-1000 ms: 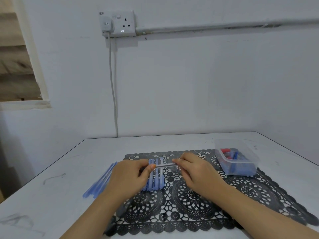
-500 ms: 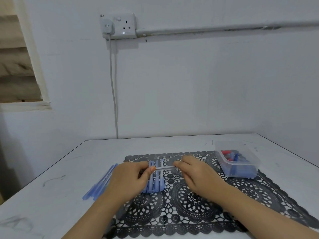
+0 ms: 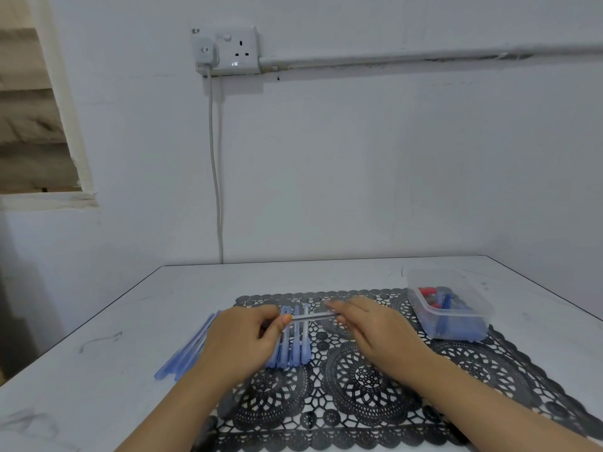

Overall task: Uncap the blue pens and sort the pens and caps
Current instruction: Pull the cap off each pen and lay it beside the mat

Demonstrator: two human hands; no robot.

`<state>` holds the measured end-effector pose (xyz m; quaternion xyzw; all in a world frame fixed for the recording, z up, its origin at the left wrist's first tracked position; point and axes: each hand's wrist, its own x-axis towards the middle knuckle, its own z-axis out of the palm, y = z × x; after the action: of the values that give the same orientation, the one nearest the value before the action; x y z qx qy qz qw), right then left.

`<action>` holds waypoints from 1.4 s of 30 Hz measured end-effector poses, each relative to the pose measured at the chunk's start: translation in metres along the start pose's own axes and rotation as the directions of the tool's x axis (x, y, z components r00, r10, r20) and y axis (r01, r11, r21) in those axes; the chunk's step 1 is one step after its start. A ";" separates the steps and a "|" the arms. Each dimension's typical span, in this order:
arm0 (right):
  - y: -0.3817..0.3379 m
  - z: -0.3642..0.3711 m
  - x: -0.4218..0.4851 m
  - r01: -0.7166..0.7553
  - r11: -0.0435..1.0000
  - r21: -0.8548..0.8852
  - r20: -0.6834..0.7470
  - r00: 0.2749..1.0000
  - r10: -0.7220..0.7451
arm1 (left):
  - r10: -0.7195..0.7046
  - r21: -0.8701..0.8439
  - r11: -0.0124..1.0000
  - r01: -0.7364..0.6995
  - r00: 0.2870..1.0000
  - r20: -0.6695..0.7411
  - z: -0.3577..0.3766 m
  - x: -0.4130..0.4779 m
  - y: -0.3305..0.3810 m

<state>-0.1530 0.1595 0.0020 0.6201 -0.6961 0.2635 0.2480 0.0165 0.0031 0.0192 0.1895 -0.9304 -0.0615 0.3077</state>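
Note:
Both hands hold one pen (image 3: 312,317) crosswise above the black lace mat (image 3: 365,380). My left hand (image 3: 239,340) grips its left end, thumb on top. My right hand (image 3: 375,334) pinches its right end. Under the held pen, several capped blue pens (image 3: 295,349) lie side by side on the mat, pointing away from me. Left of the mat, partly hidden by my left hand, a row of light blue pens (image 3: 186,350) lies on the white table. A clear plastic tub (image 3: 452,306) at the mat's right back corner holds blue and red caps.
The white table (image 3: 114,380) meets a white wall at the back. A cable (image 3: 217,197) hangs from a wall socket (image 3: 228,50) down behind the table. The table's left edge runs diagonally past the light blue pens.
Both hands stay on the pen in nearly the same pose. The view has shifted slightly; nothing on the table has visibly moved.

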 end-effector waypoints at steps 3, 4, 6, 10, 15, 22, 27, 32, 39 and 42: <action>0.000 -0.003 0.002 -0.147 0.983 0.111 0.009 0.989 0.146 | -0.019 0.016 1.000 0.019 1.000 -0.017 -0.001 0.000 0.000; 0.001 -0.003 0.002 -0.183 0.973 0.139 0.005 0.983 0.185 | -0.029 0.024 0.999 0.030 0.999 -0.022 -0.002 0.001 0.001; 0.002 -0.005 0.003 -0.245 0.953 0.179 -0.016 0.968 0.252 | -0.050 0.055 0.997 0.052 0.998 -0.036 -0.002 0.002 0.000; 0.004 -0.008 0.003 -0.324 0.927 0.188 0.031 0.946 0.324 | -0.092 0.088 0.991 0.099 0.993 -0.077 0.000 0.003 -0.003; 0.008 -0.007 0.004 -0.369 0.922 0.118 0.119 0.927 0.355 | -0.125 0.091 0.987 0.134 0.987 -0.098 0.003 0.004 -0.009; 0.009 -0.002 0.006 -0.464 0.877 0.127 0.213 0.876 0.433 | -0.152 0.086 0.983 0.159 0.985 -0.081 0.006 0.004 -0.009; 0.014 0.001 0.004 -0.563 0.818 0.121 0.316 0.803 0.506 | -0.160 0.082 0.983 0.165 0.985 -0.068 0.005 0.005 -0.009; 0.015 0.001 0.005 -0.582 0.809 0.086 0.377 0.771 0.514 | -0.164 0.084 0.982 0.168 0.985 -0.061 0.006 0.006 -0.009; 0.013 0.000 0.005 -0.549 0.830 0.095 0.380 0.791 0.480 | -0.164 0.079 0.983 0.168 0.985 -0.058 0.004 0.005 -0.009; 0.010 -0.002 0.005 -0.553 0.825 0.120 0.309 0.810 0.498 | -0.164 0.088 0.982 0.169 0.985 -0.057 0.003 0.005 -0.008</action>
<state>-0.1634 0.1577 0.0063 0.4538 -0.8365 0.3069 0.0050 0.0134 -0.0062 0.0182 0.2823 -0.9052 -0.0393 0.3153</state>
